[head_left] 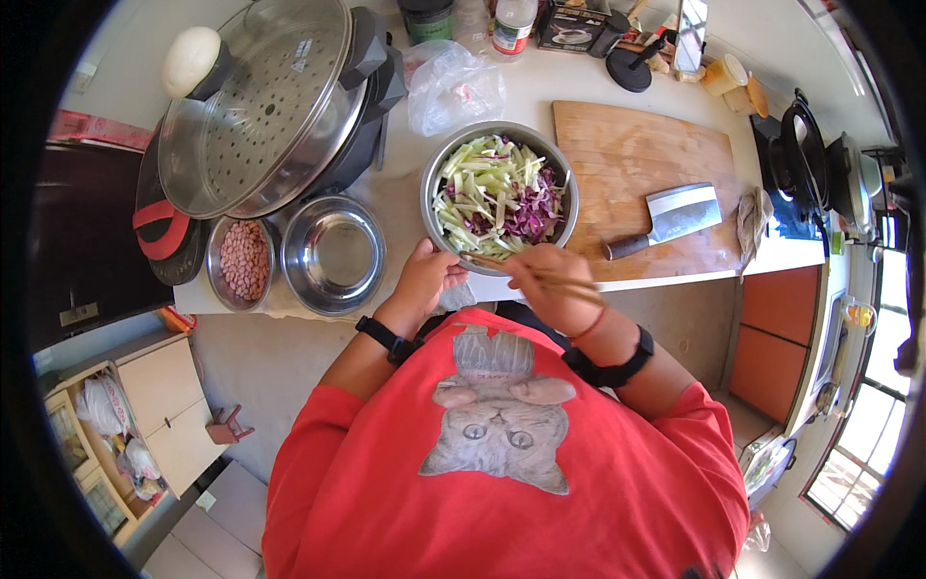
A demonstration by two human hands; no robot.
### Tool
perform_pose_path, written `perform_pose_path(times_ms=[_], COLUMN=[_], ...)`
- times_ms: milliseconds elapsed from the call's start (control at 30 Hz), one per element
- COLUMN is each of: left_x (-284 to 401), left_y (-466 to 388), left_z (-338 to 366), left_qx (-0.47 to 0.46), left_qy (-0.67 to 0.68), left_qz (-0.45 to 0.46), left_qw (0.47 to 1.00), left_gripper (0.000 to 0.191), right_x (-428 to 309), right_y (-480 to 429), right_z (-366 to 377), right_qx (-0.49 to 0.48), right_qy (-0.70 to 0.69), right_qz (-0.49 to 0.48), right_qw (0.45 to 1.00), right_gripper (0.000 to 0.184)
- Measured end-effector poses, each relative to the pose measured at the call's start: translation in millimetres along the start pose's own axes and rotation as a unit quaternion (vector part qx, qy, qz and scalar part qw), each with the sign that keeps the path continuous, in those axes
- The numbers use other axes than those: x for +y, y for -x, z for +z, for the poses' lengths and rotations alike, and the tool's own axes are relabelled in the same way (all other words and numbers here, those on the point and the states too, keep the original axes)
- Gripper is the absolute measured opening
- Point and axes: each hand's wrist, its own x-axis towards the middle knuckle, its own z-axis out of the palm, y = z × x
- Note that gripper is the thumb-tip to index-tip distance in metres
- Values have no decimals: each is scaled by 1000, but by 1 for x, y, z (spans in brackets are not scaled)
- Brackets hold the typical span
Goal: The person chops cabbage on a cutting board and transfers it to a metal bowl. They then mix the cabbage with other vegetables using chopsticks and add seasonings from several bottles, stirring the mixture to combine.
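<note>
Before me on the counter sits a stainless steel bowl [432, 184] filled with pale green vegetable strips [470, 174] and shredded purple cabbage [532, 210]. My left hand [427, 279] grips the bowl's near rim, its thumb up by the edge. In my right hand [553, 282] is a pair of wooden chopsticks [499, 263], their tips at the near side of the vegetables inside the bowl. The back ends of the chopsticks look blurred. Part of a greyish cloth or bag [456, 297] shows under the bowl beside my left fingers.
Right of the bowl, a cleaver [684, 210] lies on a wooden cutting board [615, 159]. To the left stand an empty metal bowl [334, 253], a bowl of peanuts [244, 260] and a large steamer with a glass lid [268, 108]. A plastic bag [456, 87] lies behind.
</note>
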Motion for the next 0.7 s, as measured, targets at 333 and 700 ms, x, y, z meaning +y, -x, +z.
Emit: perform_pose_path(times_ms=[333, 700], left_x=[0, 1], left_y=[-1, 2], left_z=[2, 4], left_qx=[5, -9], left_qy=[-41, -45], left_qz=[3, 15], left_qw=[999, 999], left_gripper=[20, 22], right_x=[28, 55], right_y=[12, -57], right_z=[-27, 18], right_qx=[29, 91], right_qy=[172, 96], right_qz=[-188, -97], right_qw=[967, 986], right_gripper=[11, 9])
